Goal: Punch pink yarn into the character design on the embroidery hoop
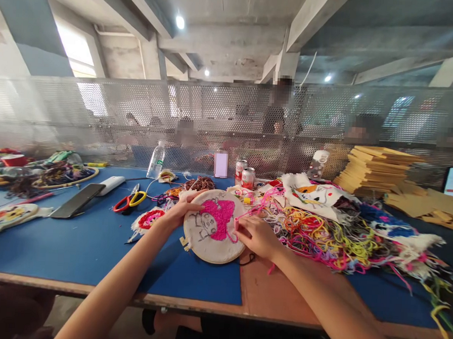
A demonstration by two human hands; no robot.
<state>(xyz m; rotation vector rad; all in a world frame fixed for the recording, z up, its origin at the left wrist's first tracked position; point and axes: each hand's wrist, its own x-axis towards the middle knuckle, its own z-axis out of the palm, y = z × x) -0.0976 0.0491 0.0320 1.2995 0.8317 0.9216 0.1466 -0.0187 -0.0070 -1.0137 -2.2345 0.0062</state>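
Note:
An embroidery hoop (207,249) is stretched with white cloth, which carries a drawn cartoon figure partly filled with loopy bright pink yarn (224,215). My left hand (182,207) grips the hoop's upper left rim, fingers closed on it. At the hoop's right side, my right hand (259,236) is closed around what looks like a pink punch needle (236,223), mostly covered by the fingers. Pink yarn (262,204) runs from this hand toward the yarn heap behind it. The hoop's screw clamp (185,243) points to the lower left.
Red and yellow scissors (129,201), a dark phone (78,200) and a water bottle (156,160) lie or stand left. A tangled yarn heap (322,235) covers the right. Behind are drink cans (248,178), a stack of brown boards (374,167) and a perforated metal screen (210,108).

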